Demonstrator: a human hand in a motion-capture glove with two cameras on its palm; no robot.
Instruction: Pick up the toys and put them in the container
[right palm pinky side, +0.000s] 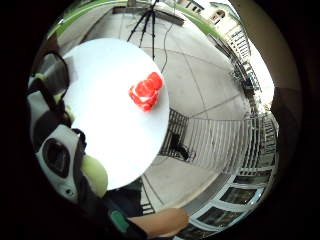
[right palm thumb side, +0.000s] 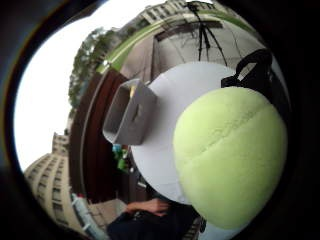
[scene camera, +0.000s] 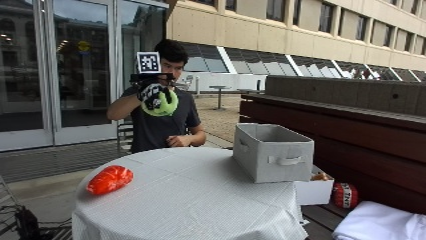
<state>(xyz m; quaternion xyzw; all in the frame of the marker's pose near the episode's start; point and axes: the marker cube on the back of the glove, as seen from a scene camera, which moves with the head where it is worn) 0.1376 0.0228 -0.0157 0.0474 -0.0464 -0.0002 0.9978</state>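
A: Right hand (scene camera: 154, 95) raised high above the desk's far edge, curled round the green ball (scene camera: 162, 104). Ball close against the palm, filling much of the thumb-side view (right palm thumb side: 231, 157).

B: Bin (scene camera: 273, 151)?

A: Grey, fabric, open at the top, standing at the desk's right edge with a handle on its near face. Well apart from the ball, off to the person's left and lower.

B: Other toys?

A: Red toy (scene camera: 110, 179) lying by the desk's left edge, untouched. Bare hand (scene camera: 178, 141) resting at the far edge, holding nothing.

B: Step in hand, then?

A: By the look of it, carrying the ball across to the bin. About half the job left after that, judging by the red toy.

B: How to do it well?

A: Keep the fingers wrapped until the ball sits squarely over the opening, past the near wall. Lower into the mouth before letting go. A round ball dropped from height likely to bounce out or clip the soft rim and roll off the desk. Worth clearing the rim on the way in, since a light fabric bin so near the edge could shift if knocked.
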